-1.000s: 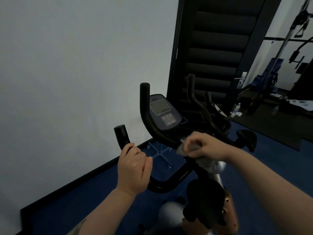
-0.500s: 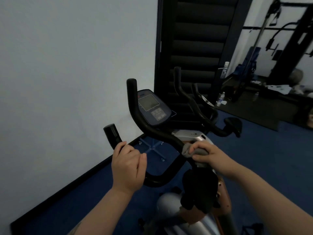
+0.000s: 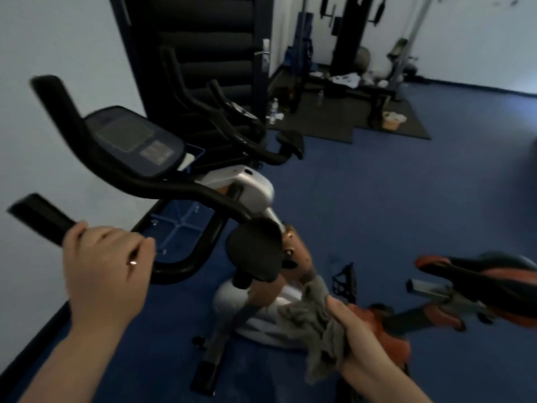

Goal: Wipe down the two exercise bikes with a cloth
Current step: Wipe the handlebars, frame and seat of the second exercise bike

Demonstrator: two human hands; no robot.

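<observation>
The near exercise bike [image 3: 252, 193] has black handlebars, a dark console [image 3: 136, 141] and a silver and orange frame. My left hand [image 3: 104, 257] is closed around its left handlebar grip [image 3: 40, 219]. Low on the frame, my right hand [image 3: 351, 335] presses a crumpled grey cloth [image 3: 313, 321] against the orange and white body below the black knob [image 3: 255, 251]. The bike's black and orange saddle [image 3: 479, 274] sticks in from the right. A second bike [image 3: 232, 123] with black handlebars and a black saddle stands behind the first, by the dark door.
A white wall runs along the left. Blue carpet [image 3: 406, 199] spreads to the right. A dark padded door [image 3: 203, 39] stands behind the bikes. At the back right, a weight machine [image 3: 351, 39] and a bench with clutter sit on a black mat [image 3: 348, 123].
My right hand has carried the cloth from the handlebar stem down to the lower frame. The view has swung down and to the right. My left hand still holds the grip.
</observation>
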